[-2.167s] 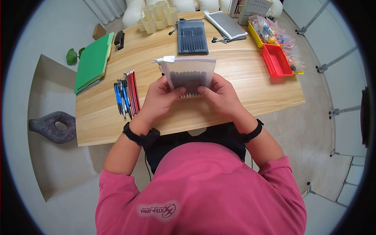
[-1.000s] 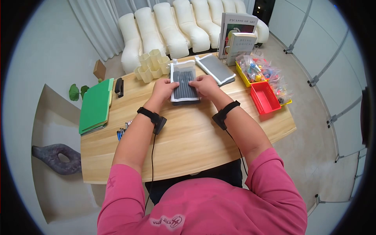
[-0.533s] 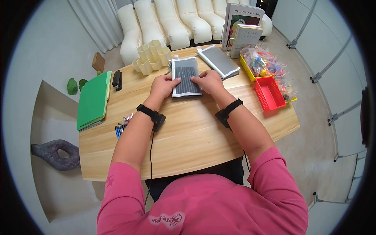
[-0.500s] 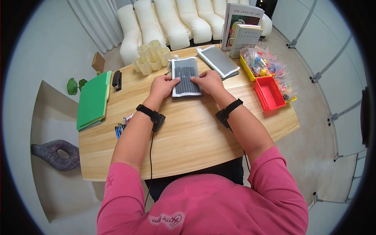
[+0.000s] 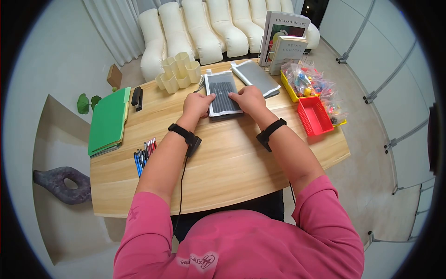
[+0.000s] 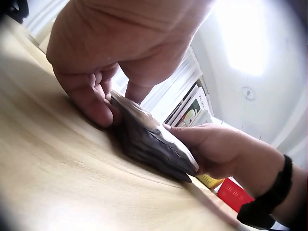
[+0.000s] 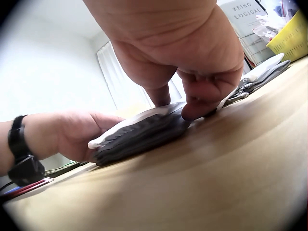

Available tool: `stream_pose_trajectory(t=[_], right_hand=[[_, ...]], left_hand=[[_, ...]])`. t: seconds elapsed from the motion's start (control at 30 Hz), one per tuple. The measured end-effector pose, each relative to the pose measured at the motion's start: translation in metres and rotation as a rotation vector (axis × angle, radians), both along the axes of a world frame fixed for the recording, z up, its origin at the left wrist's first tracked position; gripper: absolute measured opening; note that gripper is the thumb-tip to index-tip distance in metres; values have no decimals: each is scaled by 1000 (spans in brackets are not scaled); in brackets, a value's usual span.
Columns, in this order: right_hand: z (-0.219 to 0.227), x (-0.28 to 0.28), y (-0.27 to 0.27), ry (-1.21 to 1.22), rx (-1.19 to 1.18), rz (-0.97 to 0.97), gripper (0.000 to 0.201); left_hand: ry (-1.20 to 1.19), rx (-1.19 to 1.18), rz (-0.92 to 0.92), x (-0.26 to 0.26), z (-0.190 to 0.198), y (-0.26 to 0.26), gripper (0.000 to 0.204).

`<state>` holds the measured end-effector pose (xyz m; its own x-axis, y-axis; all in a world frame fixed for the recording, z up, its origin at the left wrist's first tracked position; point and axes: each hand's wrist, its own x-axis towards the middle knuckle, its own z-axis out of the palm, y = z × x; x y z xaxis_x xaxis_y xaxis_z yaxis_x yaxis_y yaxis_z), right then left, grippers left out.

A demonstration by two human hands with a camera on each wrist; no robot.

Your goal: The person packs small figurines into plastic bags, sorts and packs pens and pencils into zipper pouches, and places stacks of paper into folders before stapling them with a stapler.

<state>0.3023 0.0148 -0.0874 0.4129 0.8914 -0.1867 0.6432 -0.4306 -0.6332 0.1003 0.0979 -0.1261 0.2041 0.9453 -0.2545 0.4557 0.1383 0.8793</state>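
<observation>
Centrally in the head view, a flat, translucent zip pouch with white edging, dark slim sticks showing through its face, lies on a dark grey pouch on the pale wood-grained table. Left hand grips its left edge: thumb on the upper face, fingers bent at the side. Right hand pinches the right edge likewise, thumb on top; its other fingers mostly hidden in the head view, seen curled against the edge in the right wrist view. Black strap on each wrist; short pink sleeves. Just beyond the pouch, slightly right of centre, another grey pouch with white trim, lying slantwise. Upper centre-left: cream honeycomb-shaped holder. Left of frame: green folder, black stapler near its upper corner. Beside the left forearm, a cluster of blue, black and red pens and pencils, partly covered by the arm. Upper right: red perforated plastic basket by a yellow basket of bagged colourful pieces, upright books behind.
</observation>
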Motion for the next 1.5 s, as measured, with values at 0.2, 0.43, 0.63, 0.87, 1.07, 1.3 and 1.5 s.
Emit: stream_pose_trajectory(t=[0.2,0.43,0.63,0.87,1.07,1.3,1.5], right_hand=[[-6,12,19,-133,107,32,50],[-6,14,27,-177,118,-15,52],[-25,51,5,-757,484,71,32],[-34,67,4,-730,342,84,32],[-22,57,-2,-728,293,123,25],[-41,72,-3,-813,338,164,17],[-17,47,-23,-814,232,146,30]], left_hand=[[25,70,-3,18,-7,21,44],[51,101,18,19,6,18,52],[291,433,-69,-19,32,-59,51],[-112,-119,-641,-127,95,-210,48],[382,469,-111,-191,87,-257,49],[-7,154,-56,-211,75,-309,42],[-17,189,-64,-203,72,-325,43]])
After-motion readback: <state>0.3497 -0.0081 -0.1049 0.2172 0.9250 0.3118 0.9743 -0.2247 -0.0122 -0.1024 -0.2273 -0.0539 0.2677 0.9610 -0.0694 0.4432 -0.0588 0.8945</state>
